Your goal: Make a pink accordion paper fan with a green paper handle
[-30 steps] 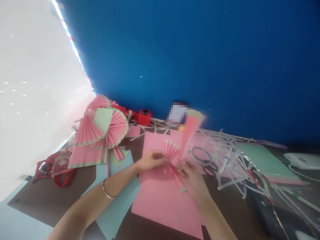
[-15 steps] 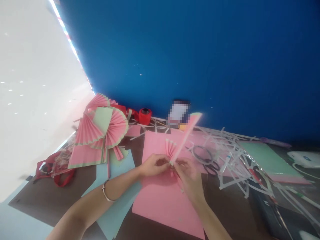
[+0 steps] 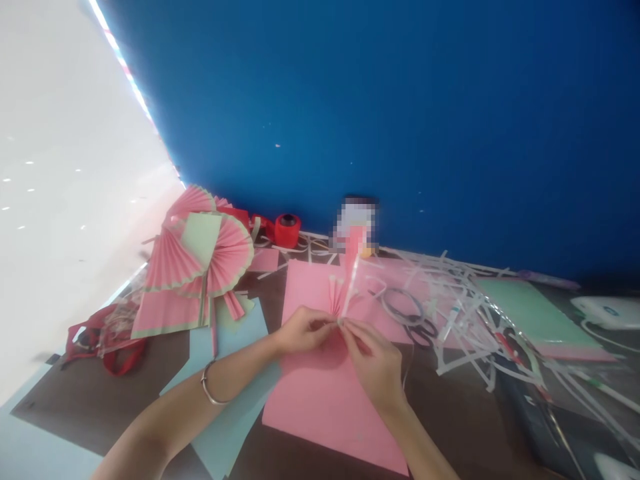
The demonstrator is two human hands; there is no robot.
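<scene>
A pleated pink paper fan (image 3: pixel 353 267) with a pale edge stands upright between my hands, its folds gathered at the bottom. My left hand (image 3: pixel 309 329) pinches the gathered base from the left, thumb and forefinger together. From the right, my right hand (image 3: pixel 374 360) pinches the same base, its fingertips almost touching the left ones. My fingers hide whatever is at the pinch point. Beneath both hands lies a flat pink paper sheet (image 3: pixel 330 407) on the dark table.
Finished pink fans with green edges (image 3: pixel 230 253) stand at left, near blue paper (image 3: pixel 230 427) and a red strap (image 3: pixel 125 357). A red tape roll (image 3: pixel 287 231) sits by the blue wall. Scissors (image 3: pixel 423 330), paper strips (image 3: pixel 465 353) and a green packet (image 3: pixel 540 317) lie right.
The pleated fan has swung from leaning right to nearly upright. My right hand has turned slightly, its fingertips still at the base; my left hand has barely moved.
</scene>
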